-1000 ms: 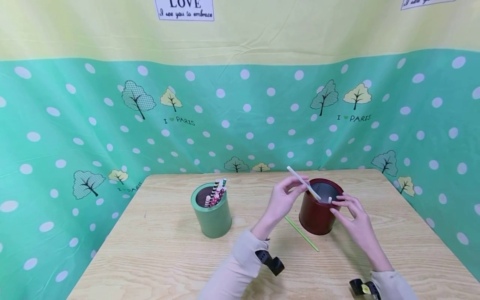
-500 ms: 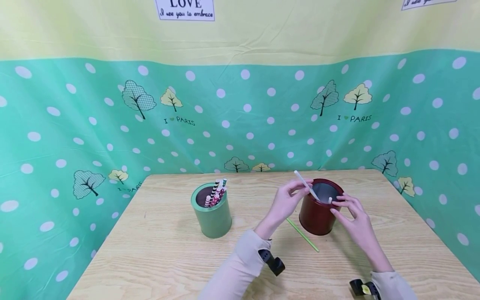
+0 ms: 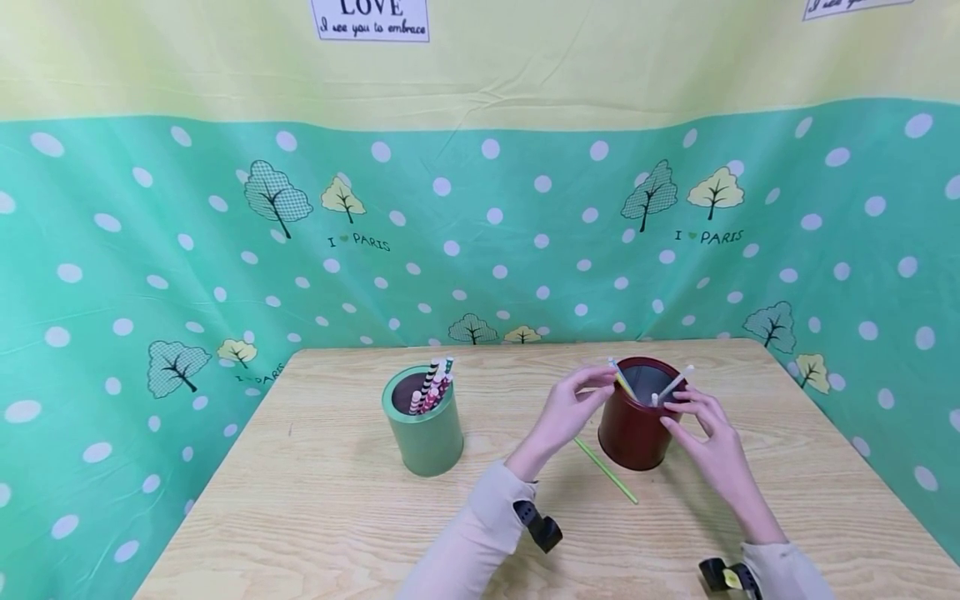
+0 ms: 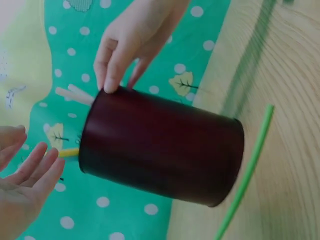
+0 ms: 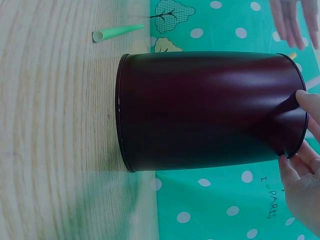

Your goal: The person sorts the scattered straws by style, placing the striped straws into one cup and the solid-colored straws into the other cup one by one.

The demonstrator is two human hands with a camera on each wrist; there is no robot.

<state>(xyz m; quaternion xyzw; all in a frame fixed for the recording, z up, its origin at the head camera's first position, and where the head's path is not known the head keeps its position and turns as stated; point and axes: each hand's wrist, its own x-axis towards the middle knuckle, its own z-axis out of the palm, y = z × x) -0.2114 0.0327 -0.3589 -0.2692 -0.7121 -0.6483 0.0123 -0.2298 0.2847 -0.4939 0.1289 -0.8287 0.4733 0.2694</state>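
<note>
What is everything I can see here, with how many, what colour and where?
Dark red can: one, dark red, upright on the table right of centre.
Straws in the dark red can: about three, pale and yellow, leaning out of its top.
Green can: one, green, upright left of centre.
Patterned straws: several, striped and dotted, standing in the green can.
Green straw: one, green, lying flat on the table beside the dark red can.
Table: one, light wood.
Backdrop cloth: one, teal with white dots and trees, yellow above.
Left hand: one, open beside the can's rim.
Right hand: one, fingers touching the can's rim.
</note>
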